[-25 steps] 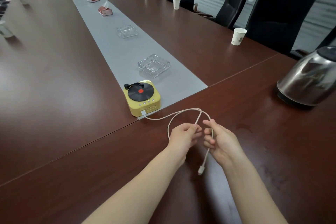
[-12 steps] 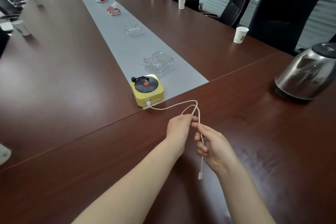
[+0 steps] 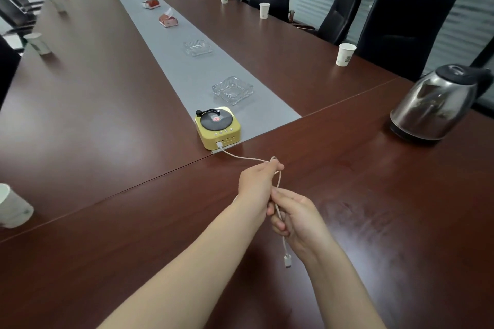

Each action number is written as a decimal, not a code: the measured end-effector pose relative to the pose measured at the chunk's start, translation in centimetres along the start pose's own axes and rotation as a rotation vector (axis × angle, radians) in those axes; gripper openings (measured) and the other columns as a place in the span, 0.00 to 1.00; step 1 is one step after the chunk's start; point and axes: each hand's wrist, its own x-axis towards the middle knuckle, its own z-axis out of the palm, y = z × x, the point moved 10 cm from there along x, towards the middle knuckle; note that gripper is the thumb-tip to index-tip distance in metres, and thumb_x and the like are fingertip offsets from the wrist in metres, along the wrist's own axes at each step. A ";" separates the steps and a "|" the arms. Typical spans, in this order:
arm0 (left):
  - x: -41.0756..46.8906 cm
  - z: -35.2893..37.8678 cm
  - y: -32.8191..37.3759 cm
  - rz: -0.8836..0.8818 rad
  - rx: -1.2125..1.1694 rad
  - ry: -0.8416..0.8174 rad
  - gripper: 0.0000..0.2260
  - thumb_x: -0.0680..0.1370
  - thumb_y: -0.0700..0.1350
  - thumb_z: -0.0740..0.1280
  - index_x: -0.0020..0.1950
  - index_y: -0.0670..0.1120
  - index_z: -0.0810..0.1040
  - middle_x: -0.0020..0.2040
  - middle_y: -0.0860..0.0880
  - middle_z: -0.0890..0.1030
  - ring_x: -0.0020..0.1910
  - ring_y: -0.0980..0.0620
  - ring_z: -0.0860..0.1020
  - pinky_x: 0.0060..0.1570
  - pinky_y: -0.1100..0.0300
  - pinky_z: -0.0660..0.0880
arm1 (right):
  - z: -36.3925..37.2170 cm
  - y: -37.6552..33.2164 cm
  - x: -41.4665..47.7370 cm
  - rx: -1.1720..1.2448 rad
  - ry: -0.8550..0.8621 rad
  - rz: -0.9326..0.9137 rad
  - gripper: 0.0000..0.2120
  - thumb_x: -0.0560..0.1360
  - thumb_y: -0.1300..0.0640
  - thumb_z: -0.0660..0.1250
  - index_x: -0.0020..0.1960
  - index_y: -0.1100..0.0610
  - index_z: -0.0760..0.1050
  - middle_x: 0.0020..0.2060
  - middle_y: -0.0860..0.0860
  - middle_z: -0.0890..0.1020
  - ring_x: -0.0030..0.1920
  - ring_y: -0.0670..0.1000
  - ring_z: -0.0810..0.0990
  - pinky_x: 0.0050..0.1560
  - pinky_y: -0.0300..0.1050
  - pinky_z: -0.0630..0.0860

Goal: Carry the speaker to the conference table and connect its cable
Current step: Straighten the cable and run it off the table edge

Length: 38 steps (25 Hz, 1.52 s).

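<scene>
A small yellow speaker (image 3: 217, 128) shaped like a record player sits on the conference table (image 3: 107, 115), at the near end of the grey centre strip. A white cable (image 3: 240, 157) is plugged into its front face and runs toward me. My left hand (image 3: 258, 181) pinches the cable at a small fold. Just below it, my right hand (image 3: 299, 218) is closed around the same cable. The free plug (image 3: 287, 260) dangles under my right hand, above the wood.
A steel kettle (image 3: 435, 104) stands at the right. Glass ashtrays (image 3: 232, 89) and tissue boxes (image 3: 168, 21) line the grey strip. Paper cups (image 3: 345, 54) sit along both table edges, one at the near left (image 3: 12, 207). Black chairs (image 3: 401, 32) stand along the right side.
The wide cable loop has been drawn in to a tight fold at my left fingers. My right hand has slid down below the left, and the plug hangs lower.
</scene>
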 end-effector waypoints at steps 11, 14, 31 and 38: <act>-8.4 -0.9 -3.1 -0.075 -0.551 -0.226 0.09 0.80 0.44 0.62 0.46 0.41 0.78 0.46 0.45 0.82 0.45 0.50 0.81 0.52 0.58 0.76 | 2.5 2.8 -8.6 0.034 0.013 -0.032 0.12 0.78 0.63 0.58 0.40 0.63 0.78 0.22 0.52 0.72 0.16 0.44 0.62 0.18 0.32 0.53; -11.4 -1.8 -3.8 -0.065 -0.551 -0.248 0.09 0.80 0.44 0.60 0.50 0.40 0.77 0.49 0.45 0.81 0.48 0.48 0.80 0.53 0.57 0.75 | 3.0 3.8 -11.5 0.025 0.019 -0.040 0.12 0.78 0.63 0.58 0.41 0.63 0.78 0.22 0.52 0.72 0.16 0.44 0.62 0.18 0.31 0.52; -23.5 -1.6 -7.5 -0.011 -0.498 -0.249 0.09 0.81 0.44 0.60 0.51 0.42 0.78 0.42 0.49 0.82 0.34 0.59 0.82 0.50 0.62 0.75 | 1.6 6.8 -23.6 0.034 0.020 -0.067 0.11 0.79 0.64 0.58 0.43 0.64 0.77 0.20 0.51 0.72 0.15 0.42 0.62 0.16 0.29 0.55; -27.0 0.9 -8.8 0.013 -0.520 -0.206 0.09 0.80 0.44 0.60 0.44 0.45 0.77 0.41 0.50 0.82 0.32 0.59 0.82 0.49 0.63 0.76 | -1.4 6.6 -27.2 -0.009 -0.001 -0.062 0.10 0.78 0.64 0.58 0.43 0.64 0.77 0.20 0.51 0.73 0.15 0.42 0.63 0.16 0.31 0.55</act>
